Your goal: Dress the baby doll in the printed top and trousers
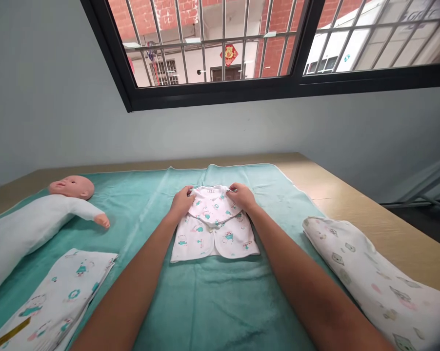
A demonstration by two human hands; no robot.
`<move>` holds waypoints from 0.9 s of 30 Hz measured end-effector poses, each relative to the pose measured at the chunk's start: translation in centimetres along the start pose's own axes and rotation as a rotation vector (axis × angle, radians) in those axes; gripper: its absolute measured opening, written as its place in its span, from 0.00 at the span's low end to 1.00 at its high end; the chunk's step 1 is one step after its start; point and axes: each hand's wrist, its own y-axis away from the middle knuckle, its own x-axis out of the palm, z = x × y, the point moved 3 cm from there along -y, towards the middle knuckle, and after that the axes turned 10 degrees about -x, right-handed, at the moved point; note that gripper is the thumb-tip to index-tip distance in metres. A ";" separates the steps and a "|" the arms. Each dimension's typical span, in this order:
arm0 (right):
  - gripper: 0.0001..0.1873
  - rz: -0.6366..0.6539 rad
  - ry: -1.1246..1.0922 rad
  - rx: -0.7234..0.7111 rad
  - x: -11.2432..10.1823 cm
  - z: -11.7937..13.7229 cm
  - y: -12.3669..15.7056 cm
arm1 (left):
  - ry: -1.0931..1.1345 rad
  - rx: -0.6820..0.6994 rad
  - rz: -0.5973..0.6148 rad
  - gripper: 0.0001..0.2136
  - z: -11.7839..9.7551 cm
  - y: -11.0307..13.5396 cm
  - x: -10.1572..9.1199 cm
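Note:
A small white baby shirt [216, 229] printed with teal and pink figures lies in front of me on a teal cloth [220, 302]. Its neckline faces away from me, and its rounded front hem is nearer. The upper part looks folded down over the front. My left hand [182, 200] pinches the shirt at its upper left corner. At the upper right corner, my right hand [242, 196] grips the fabric in the same way. Both forearms reach forward on either side of the shirt.
A baby doll [33, 219] in a white suit lies at the left. Nearer me on that side is a folded printed cloth [62, 297]. A printed white bundle [373, 282] lies at the right, over the wooden table's [337, 204] edge area. Behind stands a wall with a barred window [220, 92].

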 end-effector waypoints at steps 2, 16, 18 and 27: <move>0.08 -0.014 -0.091 0.019 -0.2 -0.3 -0.1 | 0.084 -0.001 -0.002 0.22 0.2 0.0 0.2; 0.21 0.125 -0.705 0.104 -0.5 0.3 0.3 | 0.816 -0.191 0.383 0.18 -0.4 1.3 0.0; 0.21 0.106 -0.749 0.091 -0.6 0.2 0.4 | 0.846 -0.181 0.349 0.17 -0.3 1.2 0.0; 0.24 -0.033 -0.767 0.083 -0.8 0.4 0.6 | 0.967 -0.091 0.422 0.16 0.0 1.4 -0.7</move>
